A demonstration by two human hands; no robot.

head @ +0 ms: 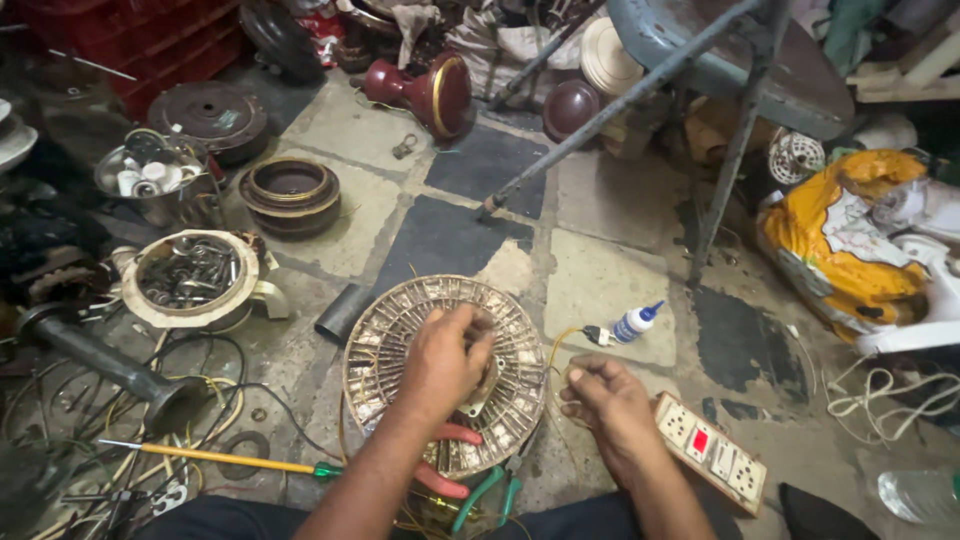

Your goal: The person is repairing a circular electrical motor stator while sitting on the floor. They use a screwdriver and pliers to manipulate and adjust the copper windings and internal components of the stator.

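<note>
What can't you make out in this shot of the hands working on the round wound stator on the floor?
- Head view: the centre of the round wound stator is covered by the left hand.
- Head view: whatever the right hand pinches is too thin to tell; only a yellow wire shows nearby.
- Head view: the red-handled pliers lie partly under the left forearm.
- Head view: the clear plastic bottle is cut off by the right edge.

Under my left hand (440, 365): round stator (440, 375), dull metal laminations, matt, grimy. My right hand (610, 405) pinches thin glossy yellow wire (556, 345). Glue bottle (633, 323) smooth white plastic. Socket board (712, 450) scuffed cream plastic. Floor (610, 275) rough stained stone.
</note>
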